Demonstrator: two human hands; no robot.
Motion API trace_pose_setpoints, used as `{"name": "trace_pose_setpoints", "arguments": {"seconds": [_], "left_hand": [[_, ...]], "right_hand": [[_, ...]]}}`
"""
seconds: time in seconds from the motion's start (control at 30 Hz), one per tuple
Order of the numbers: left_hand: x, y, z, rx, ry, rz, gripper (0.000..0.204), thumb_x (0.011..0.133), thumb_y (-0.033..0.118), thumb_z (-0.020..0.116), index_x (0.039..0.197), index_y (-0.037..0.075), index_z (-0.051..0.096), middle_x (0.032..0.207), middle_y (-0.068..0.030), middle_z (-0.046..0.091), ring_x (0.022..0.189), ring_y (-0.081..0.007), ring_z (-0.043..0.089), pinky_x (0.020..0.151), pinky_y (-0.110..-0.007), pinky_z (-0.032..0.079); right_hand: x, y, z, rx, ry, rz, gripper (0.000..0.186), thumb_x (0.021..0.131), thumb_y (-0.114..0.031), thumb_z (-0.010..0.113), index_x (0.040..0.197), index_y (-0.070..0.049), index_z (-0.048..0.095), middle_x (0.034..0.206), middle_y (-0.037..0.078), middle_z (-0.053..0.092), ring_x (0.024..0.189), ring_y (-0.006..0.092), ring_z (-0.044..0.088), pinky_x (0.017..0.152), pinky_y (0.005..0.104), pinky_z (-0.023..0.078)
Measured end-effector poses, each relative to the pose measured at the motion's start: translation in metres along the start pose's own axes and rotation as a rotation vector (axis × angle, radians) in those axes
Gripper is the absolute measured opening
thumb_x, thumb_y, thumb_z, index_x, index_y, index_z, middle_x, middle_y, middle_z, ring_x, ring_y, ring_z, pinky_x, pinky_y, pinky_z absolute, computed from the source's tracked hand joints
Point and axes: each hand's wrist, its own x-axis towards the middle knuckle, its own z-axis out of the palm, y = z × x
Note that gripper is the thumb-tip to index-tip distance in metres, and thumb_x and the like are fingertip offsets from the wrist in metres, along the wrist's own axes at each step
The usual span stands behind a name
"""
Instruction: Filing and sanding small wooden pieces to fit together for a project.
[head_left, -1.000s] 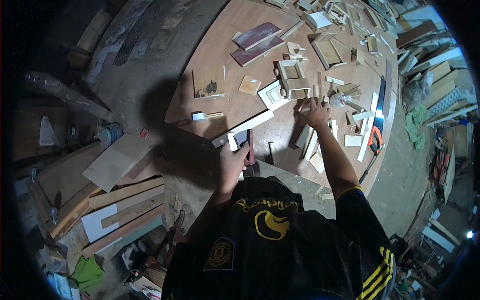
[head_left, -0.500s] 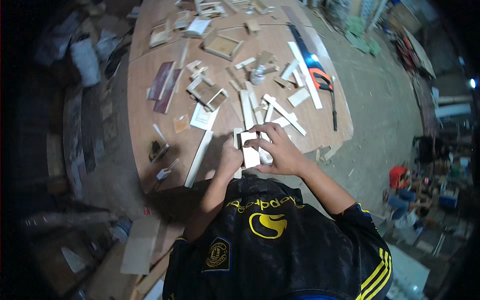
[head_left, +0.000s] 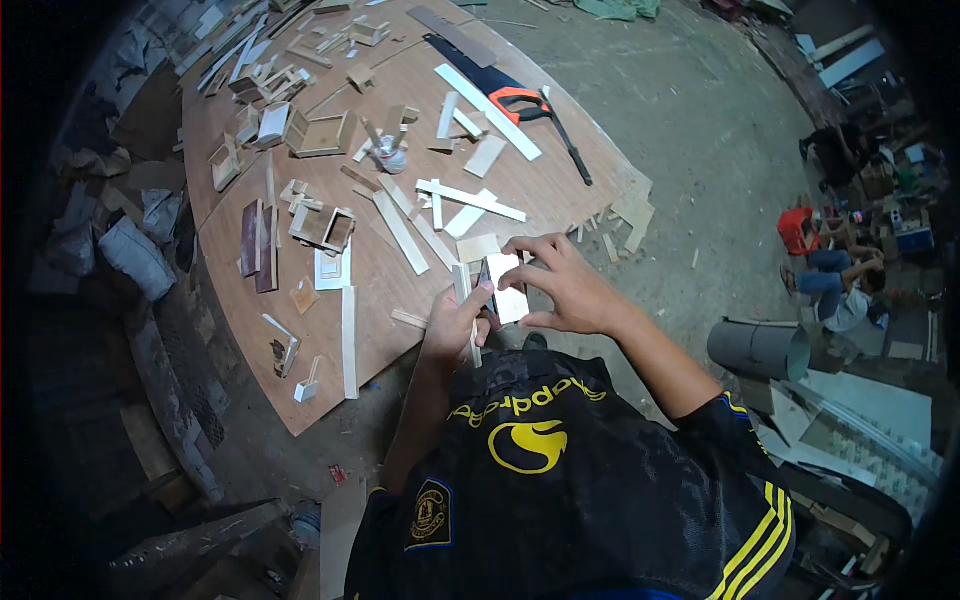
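Note:
Close to my body, at the near edge of the table, my left hand point(head_left: 450, 325) is closed around a narrow pale wooden strip point(head_left: 462, 283) held nearly upright. Beside it, my right hand point(head_left: 578, 290) grips a small white-faced wooden block point(head_left: 509, 287), fingers over its far end and thumb at the near end. The fingertips of my left hand reach the block's left side, where a dark gap shows between strip and block. Just beyond the block lies a light wooden piece point(head_left: 478, 248). Whether strip and block are joined, I cannot tell.
The wooden table point(head_left: 385, 330) bears several loose strips, a small open wooden box point(head_left: 322, 226), dark red boards point(head_left: 258, 245), a clear jar point(head_left: 390, 155) and an orange-handled saw point(head_left: 520, 100). Across the floor at right, a person point(head_left: 845, 285) sits near a red object point(head_left: 797, 232).
My view has swung, so the table now appears farther left and more floor shows at right. Both hands keep their hold; the strip and the block lean a little differently.

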Motion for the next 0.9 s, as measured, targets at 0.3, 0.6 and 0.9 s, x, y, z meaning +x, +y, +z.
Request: {"name": "trace_pose_setpoints", "arguments": {"seconds": [0.3,0.6,0.9], "left_hand": [[-0.006,-0.039,0.06,0.07,0.229,0.119,0.019,0.095,0.019,0.063,0.098,0.0,0.06,0.069,-0.001,0.058,0.043,-0.0059,0.046,0.037,-0.021,0.035],[-0.007,-0.042,0.118,0.097,0.101,0.051,0.025,0.094,0.023,0.062,0.103,0.0,0.058,0.078,-0.004,0.062,0.048,-0.0069,0.051,0.036,-0.018,0.034],[-0.005,-0.04,0.147,0.327,0.088,0.191,0.023,0.095,0.023,0.063,0.096,0.0,0.06,0.072,-0.0016,0.059,0.045,-0.0043,0.047,0.038,-0.021,0.035]], "right_hand": [[-0.064,0.011,0.003,0.072,0.409,-0.003,0.074,0.061,-0.034,0.087,0.124,-0.014,0.054,0.133,0.014,0.046,0.119,0.0349,0.045,0.098,0.0455,0.042],[-0.128,0.023,-0.001,0.508,0.364,0.204,0.079,0.073,-0.017,0.079,0.141,-0.009,0.04,0.095,0.01,0.061,0.085,0.0234,0.06,0.082,0.0358,0.05],[-0.153,0.007,-0.008,0.325,0.641,0.243,0.059,0.078,-0.005,0.064,0.135,-0.007,0.052,0.096,0.013,0.064,0.082,0.0246,0.064,0.078,0.0344,0.052]]}}
